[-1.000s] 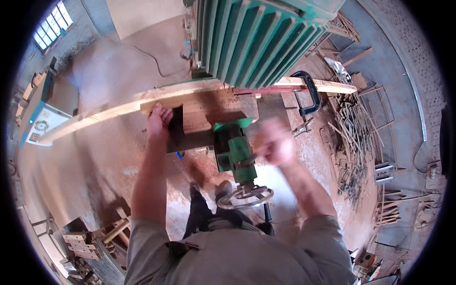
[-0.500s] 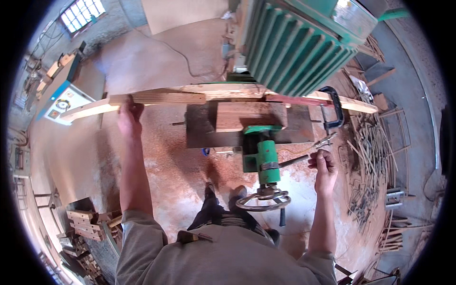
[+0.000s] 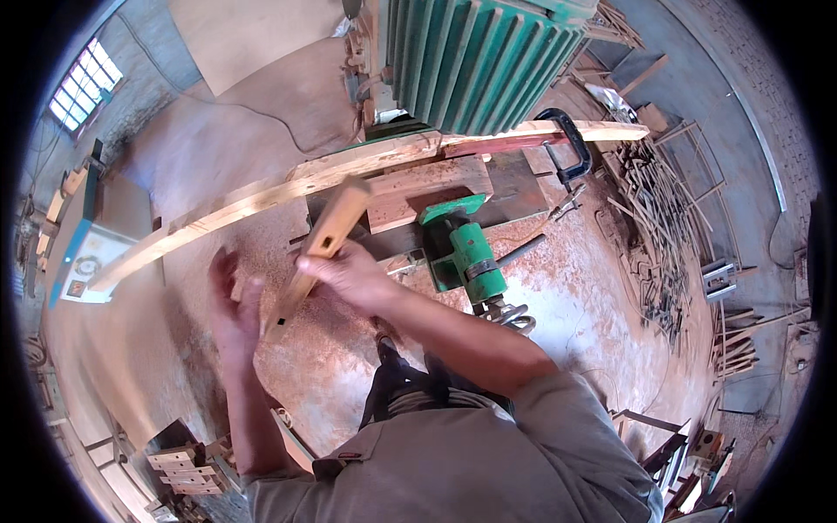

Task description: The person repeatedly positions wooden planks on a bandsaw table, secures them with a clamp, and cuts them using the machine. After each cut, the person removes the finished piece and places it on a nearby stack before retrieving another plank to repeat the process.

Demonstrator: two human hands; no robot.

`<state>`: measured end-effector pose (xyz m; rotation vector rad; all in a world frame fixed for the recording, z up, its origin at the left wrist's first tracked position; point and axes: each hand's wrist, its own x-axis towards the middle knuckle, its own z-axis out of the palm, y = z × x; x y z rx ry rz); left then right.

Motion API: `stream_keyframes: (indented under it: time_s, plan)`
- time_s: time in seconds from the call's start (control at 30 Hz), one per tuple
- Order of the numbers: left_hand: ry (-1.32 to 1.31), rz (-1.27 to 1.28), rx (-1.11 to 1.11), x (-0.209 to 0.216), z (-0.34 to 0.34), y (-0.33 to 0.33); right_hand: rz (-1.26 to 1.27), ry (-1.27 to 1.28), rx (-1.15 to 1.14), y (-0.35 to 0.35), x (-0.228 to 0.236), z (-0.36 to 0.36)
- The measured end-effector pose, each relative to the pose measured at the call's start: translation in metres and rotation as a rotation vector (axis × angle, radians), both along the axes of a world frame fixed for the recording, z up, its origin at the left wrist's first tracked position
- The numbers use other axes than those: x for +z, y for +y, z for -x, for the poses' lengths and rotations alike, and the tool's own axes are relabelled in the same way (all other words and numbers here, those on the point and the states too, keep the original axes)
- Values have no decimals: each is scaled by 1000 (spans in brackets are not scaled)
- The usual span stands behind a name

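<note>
My right hand (image 3: 350, 277) reaches across in front of me, its fingers closed round a short wooden bar (image 3: 342, 216). The bar is tilted, its upper end leaning right, and dark rectangular holes are cut in it. Just left of its lower end is my left hand (image 3: 234, 305), fingers apart and holding nothing. Beyond the bar, a reddish wood block (image 3: 414, 199) lies on the dark machine table (image 3: 519, 196), under the pad of a green screw clamp (image 3: 478, 257). A long pale wooden strip (image 3: 218, 209) runs behind the block.
A large green ribbed motor housing (image 3: 479, 70) hangs over the far side. A black C-clamp (image 3: 568, 144) grips the strip's right part beside a red wooden piece (image 3: 506, 142). Thin scrap sticks (image 3: 654, 209) litter the right floor. Stacked wood blocks (image 3: 187, 471) sit lower left.
The bar has come off the long strip toward me and is now in my right hand, which has crossed leftward from the clamp's lever. My left hand has let go and drawn nearer; the view has turned.
</note>
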<state>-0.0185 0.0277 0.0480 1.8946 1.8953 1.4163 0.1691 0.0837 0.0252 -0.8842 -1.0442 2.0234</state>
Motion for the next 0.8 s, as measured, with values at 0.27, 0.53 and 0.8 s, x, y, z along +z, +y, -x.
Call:
stream_keyframes:
  time_s: [0.27, 0.53, 0.8]
  plan:
    - [-1589, 584, -210, -64, 38, -31, 246, 492, -44, 31, -13, -19]
    - [-1431, 339, -80, -87, 51, 70, 348, 94, -125, 47, -8, -30]
    - [-1414, 424, -60, -132, 72, 143, 25, 53, -111, -24, 34, -143]
